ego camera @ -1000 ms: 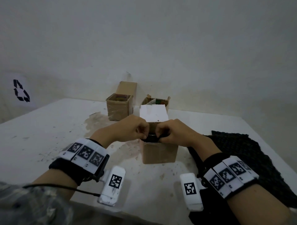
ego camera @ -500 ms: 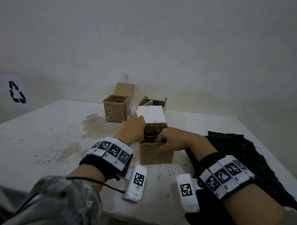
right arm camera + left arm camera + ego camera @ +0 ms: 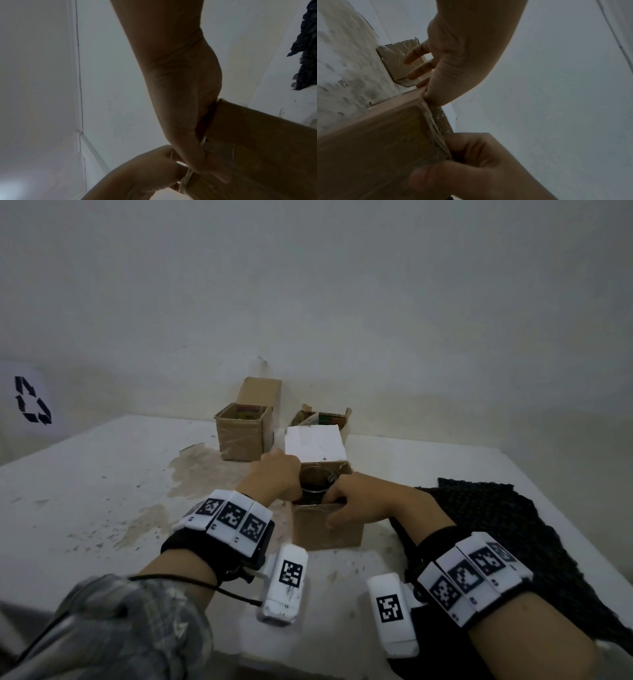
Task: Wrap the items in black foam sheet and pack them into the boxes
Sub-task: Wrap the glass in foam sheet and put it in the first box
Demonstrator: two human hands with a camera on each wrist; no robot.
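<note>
An open cardboard box (image 3: 329, 529) stands mid-table, its white lid flap (image 3: 315, 443) raised behind. Inside sits a glass item with black foam around it (image 3: 314, 487). My left hand (image 3: 274, 477) lies against the box's left rim, fingers (image 3: 414, 54) straight and reaching past the corner; its thumb is hidden. My right hand (image 3: 352, 501) grips the front rim, fingers hooked inside and thumb (image 3: 221, 178) on the front face. The wrist views show the same box (image 3: 376, 135) (image 3: 265, 148) from below, with both hands on its rim.
A black foam sheet (image 3: 496, 518) is spread on the table's right side, under my right forearm. Two more open cardboard boxes (image 3: 245, 433) (image 3: 322, 417) with coloured contents stand behind, near the wall. The white table (image 3: 85, 491) is stained on the left.
Both hands were closed over the dark bundle at the box's mouth. The bundle now sits down inside; my left hand moved to the left rim and my right hand took the front rim.
</note>
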